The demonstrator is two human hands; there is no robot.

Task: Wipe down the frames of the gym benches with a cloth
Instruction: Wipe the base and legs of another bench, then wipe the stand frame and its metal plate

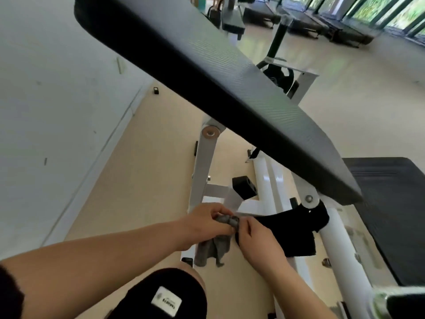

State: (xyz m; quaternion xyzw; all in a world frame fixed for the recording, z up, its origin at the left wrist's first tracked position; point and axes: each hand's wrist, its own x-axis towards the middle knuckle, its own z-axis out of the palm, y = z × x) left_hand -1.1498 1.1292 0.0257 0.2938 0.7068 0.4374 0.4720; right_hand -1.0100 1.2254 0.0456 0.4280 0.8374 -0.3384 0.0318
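Observation:
A grey cloth [212,249] hangs bunched between my two hands, low in the middle of the view. My left hand [207,223] grips its upper bunched part from the left. My right hand [255,240] pinches the cloth's top edge from the right, close against a black bracket [296,229] of the bench. The bench's white frame [203,166] runs under the long black inclined pad [207,72], with a white main tube [264,180] beside it. Both hands are just in front of the frame's lower crossbar [216,191].
A white wall [57,100] closes the left side. A flat black seat pad [395,215] lies at the right. A black weight plate [279,77] on a white rack stands behind the pad. Treadmills [333,26] line the far windows. My knee in black shorts [165,295] is below.

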